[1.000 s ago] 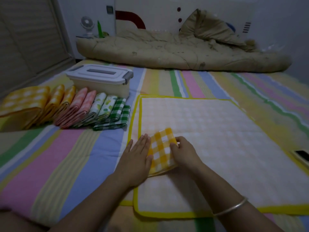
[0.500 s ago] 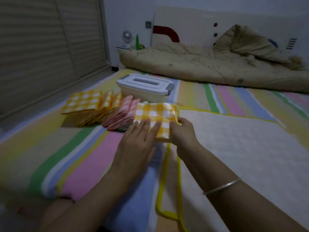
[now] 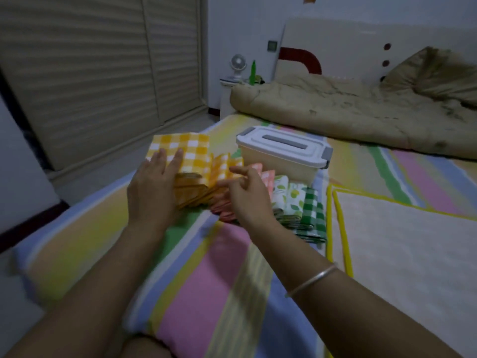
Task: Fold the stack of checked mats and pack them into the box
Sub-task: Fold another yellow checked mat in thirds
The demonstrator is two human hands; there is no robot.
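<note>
Folding looks largely done, packing not begun: left hand spread flat on yellow checked mat atop folded mat row, right hand loosely open, lidded box just behind.

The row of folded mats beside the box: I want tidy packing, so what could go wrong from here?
The left hand presses the yellow checked folded mat onto the row's end; the leaning row of folded cloth mats might topple or unfold. The white plastic box with grey-latched lid is shut, so packing needs a free hand first.
</note>
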